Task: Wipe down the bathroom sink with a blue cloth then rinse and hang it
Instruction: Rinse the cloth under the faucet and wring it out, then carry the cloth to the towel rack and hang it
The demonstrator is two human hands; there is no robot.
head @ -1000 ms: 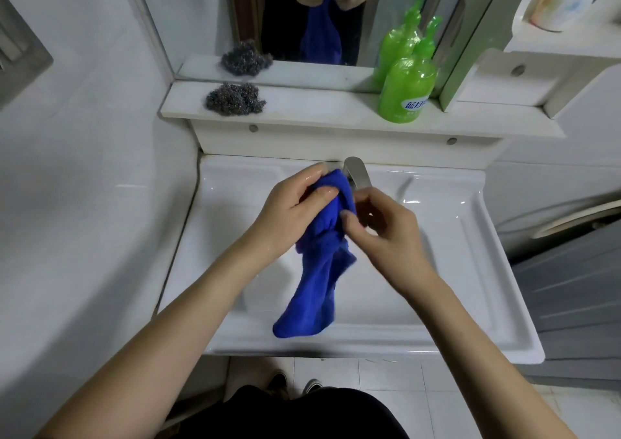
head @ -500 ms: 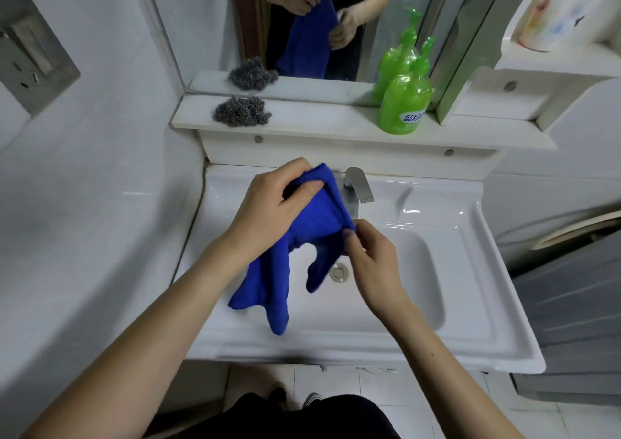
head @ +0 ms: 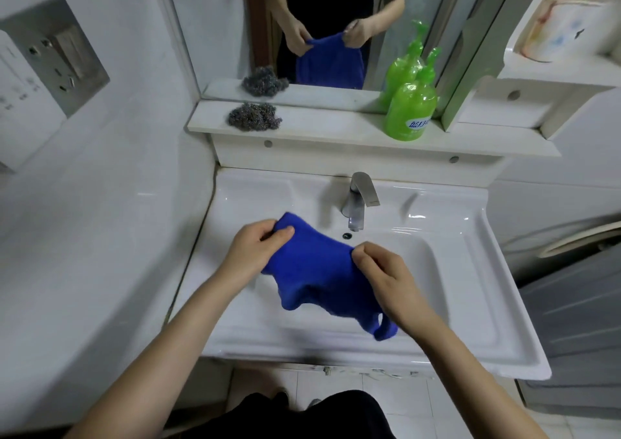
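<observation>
A blue cloth point(head: 319, 274) hangs spread out over the white sink point(head: 470, 304), held by its top edge. My left hand point(head: 255, 250) pinches the cloth's left corner and my right hand point(head: 386, 277) pinches its right corner. A small hanging loop shows at the cloth's lower right corner. The cloth hides the drain. The metal faucet point(head: 359, 200) stands behind the cloth, with no water running from it.
A shelf point(head: 336, 129) above the sink carries a steel wool scourer point(head: 255, 116) and a green soap bottle point(head: 410, 109). The mirror behind reflects the hands and cloth. A wall socket point(head: 60, 59) sits at left, a grey cabinet point(head: 578, 321) at right.
The bunched, dangling cloth has been pulled apart and spread wide between both hands. My left hand moved left and my right hand moved right. The view shifted lower.
</observation>
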